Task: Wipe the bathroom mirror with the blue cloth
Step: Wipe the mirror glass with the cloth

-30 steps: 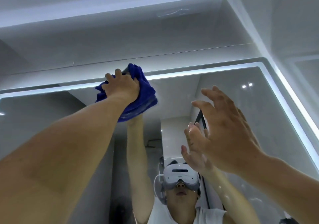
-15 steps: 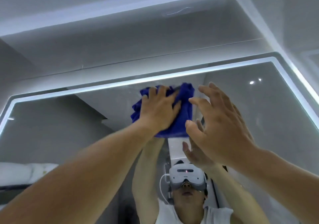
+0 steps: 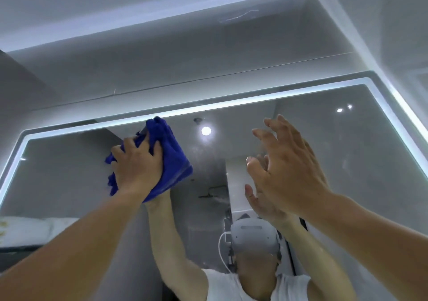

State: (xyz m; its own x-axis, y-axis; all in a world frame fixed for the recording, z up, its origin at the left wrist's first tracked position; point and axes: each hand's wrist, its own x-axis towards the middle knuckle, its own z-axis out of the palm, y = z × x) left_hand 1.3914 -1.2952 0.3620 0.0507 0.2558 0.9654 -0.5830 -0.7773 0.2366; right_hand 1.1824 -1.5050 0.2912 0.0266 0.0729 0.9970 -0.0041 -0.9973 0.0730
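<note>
Left hand (image 3: 136, 164) grips the blue cloth (image 3: 172, 159), fingers curled into its folds, pressing it flat to the mirror (image 3: 324, 143) at about 10 o'clock from frame centre, just under the lit strip (image 3: 231, 106) along the top edge. Right hand (image 3: 287, 168) at 3 o'clock, fingers spread and loosely bent, holding nothing; whether its fingertips touch the glass I cannot tell.

Risks, as I judge them: cloth is bunched, so only part of its face meets the glass and streaks could stay behind. An overhead reach weakens pressure; the wad could slip from the grip. A bare right palm set on the glass would leave prints.

Cloth's long axis runs roughly 11 to 5 o'clock, narrow bunched end pointing up toward the lit strip.
</note>
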